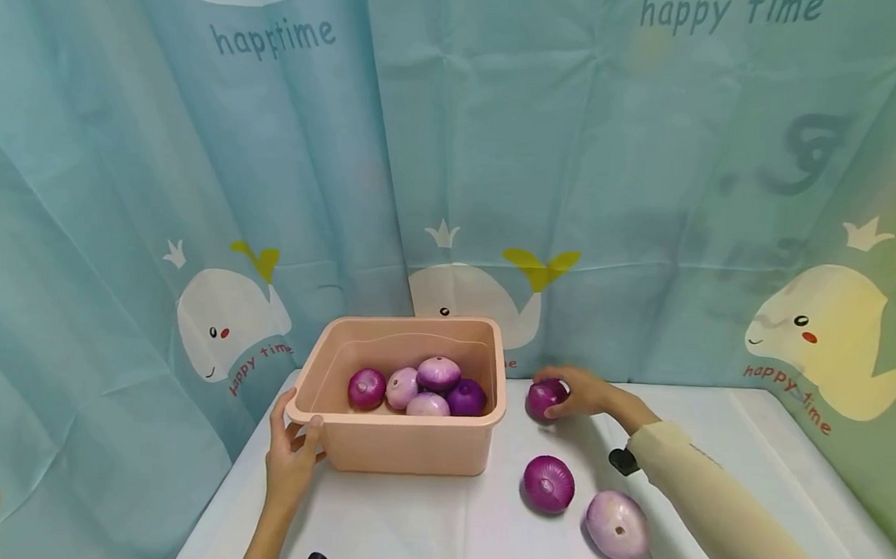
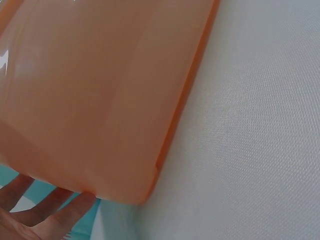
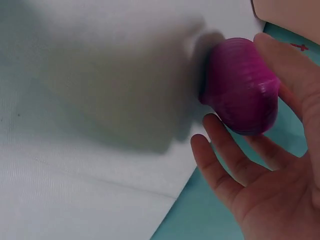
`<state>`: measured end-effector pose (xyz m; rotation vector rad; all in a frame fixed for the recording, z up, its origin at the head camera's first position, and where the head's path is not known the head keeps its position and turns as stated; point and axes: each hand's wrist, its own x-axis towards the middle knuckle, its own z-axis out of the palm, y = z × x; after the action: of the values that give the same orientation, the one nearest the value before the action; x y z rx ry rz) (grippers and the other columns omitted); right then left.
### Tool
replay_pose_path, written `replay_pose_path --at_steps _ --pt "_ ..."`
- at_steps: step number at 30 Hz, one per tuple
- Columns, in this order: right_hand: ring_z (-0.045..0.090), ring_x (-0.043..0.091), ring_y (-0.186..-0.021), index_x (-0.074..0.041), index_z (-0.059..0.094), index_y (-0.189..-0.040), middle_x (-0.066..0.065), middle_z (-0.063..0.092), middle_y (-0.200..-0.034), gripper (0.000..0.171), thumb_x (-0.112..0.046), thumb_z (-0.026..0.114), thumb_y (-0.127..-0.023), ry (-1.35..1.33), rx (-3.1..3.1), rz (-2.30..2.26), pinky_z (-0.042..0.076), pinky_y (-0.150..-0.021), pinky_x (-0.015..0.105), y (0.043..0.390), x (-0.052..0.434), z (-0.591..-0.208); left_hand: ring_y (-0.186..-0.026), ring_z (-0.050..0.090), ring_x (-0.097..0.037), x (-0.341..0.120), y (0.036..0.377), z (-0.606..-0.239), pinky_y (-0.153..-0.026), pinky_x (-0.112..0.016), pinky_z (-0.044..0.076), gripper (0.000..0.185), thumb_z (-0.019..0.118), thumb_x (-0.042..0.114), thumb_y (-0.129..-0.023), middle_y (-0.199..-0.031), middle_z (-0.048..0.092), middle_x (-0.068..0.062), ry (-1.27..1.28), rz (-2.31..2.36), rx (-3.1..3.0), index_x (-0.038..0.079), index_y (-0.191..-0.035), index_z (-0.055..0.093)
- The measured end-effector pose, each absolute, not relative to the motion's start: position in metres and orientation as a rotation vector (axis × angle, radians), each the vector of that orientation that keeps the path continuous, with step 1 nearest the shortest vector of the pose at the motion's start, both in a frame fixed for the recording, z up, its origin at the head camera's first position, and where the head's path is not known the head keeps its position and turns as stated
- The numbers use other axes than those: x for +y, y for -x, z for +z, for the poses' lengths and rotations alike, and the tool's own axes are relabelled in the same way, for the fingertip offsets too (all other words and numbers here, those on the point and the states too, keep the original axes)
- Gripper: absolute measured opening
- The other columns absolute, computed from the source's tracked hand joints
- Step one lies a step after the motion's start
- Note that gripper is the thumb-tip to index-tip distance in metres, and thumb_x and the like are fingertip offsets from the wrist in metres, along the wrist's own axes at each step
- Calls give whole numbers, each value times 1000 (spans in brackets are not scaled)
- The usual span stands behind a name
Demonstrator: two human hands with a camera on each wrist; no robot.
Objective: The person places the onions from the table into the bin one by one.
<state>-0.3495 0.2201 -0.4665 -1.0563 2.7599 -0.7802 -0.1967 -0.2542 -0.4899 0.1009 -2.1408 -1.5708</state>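
A pink plastic bin [image 1: 403,448] stands on the table, holding several red onions, some dark purple like the onion [image 1: 366,388] at its left, some pale. My left hand [image 1: 290,452] grips the bin's front left corner, thumb on the front and fingers round the side. In the left wrist view its fingers [image 2: 70,212] touch the bin's wall [image 2: 100,100]. To the right of the bin, my right hand [image 1: 581,392] holds a dark purple onion [image 3: 243,87] between thumb and fingers. Close up, the thumb lies along one side and the lower fingers spread beneath.
Two more onions lie on the white table nearer the front: a dark purple onion [image 1: 548,485] and a larger pale onion [image 1: 617,526]. A blue-green curtain [image 1: 499,148] with printed whales hangs right behind the table and along both sides.
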Motion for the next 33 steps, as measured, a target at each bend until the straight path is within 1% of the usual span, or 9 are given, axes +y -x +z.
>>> replay_pose_path --at_steps 3,6,8,15,19,24,29,33 --pt "61 37 -110 -6 65 -124 16 67 -119 50 -17 86 -81 1033 2754 -787 51 -96 57 351 219 -468 -92 62 2 -254 196 -489 -73 -38 63 65 57 23 -106 -146 53 -25 -111 -1563 -2158 28 -161 23" --pt "61 36 -109 -7 66 -123 15 68 -118 48 -14 86 -80 1020 2761 -788 52 -95 57 351 218 -469 -94 62 -1 -253 197 -488 -75 -44 63 65 57 24 -106 -148 51 -25 -122 -1552 -2170 28 -161 23" --pt "61 36 -109 -7 66 -122 15 68 -118 48 -13 86 -80 1016 2768 -789 52 -95 57 352 218 -470 -94 62 -2 -253 197 -488 -75 -45 63 65 57 25 -106 -149 50 -24 -129 -1543 -2173 28 -161 23" --pt "61 35 -108 -10 66 -121 14 67 -118 47 -12 87 -79 982 2783 -781 53 -94 57 352 217 -472 -91 61 4 -253 197 -488 -74 -44 63 64 57 25 -106 -147 51 -25 -132 -1553 -2171 28 -161 23" --pt "61 35 -108 -10 65 -120 14 67 -117 47 -12 87 -79 984 2782 -787 53 -94 57 351 217 -472 -89 62 4 -254 196 -489 -74 -43 63 65 57 24 -106 -145 53 -26 -137 -1559 -2170 28 -161 24" --pt "62 34 -107 -10 65 -120 13 68 -116 46 -12 87 -79 1004 2787 -786 53 -93 55 350 218 -471 -90 62 5 -254 197 -490 -72 -39 63 65 58 24 -106 -147 52 -26 -131 -1562 -2166 28 -161 23" --pt "61 33 -107 -12 66 -119 12 68 -117 46 -11 87 -79 993 2795 -781 53 -93 55 349 218 -471 -89 61 5 -254 198 -491 -73 -41 63 65 58 23 -106 -147 51 -27 -127 -1560 -2163 28 -161 23" --pt "62 32 -106 -11 66 -119 12 68 -116 45 -11 87 -78 1033 2789 -777 53 -92 53 349 218 -471 -89 62 4 -254 197 -490 -73 -43 63 65 57 24 -106 -147 51 -27 -130 -1565 -2165 28 -161 23"
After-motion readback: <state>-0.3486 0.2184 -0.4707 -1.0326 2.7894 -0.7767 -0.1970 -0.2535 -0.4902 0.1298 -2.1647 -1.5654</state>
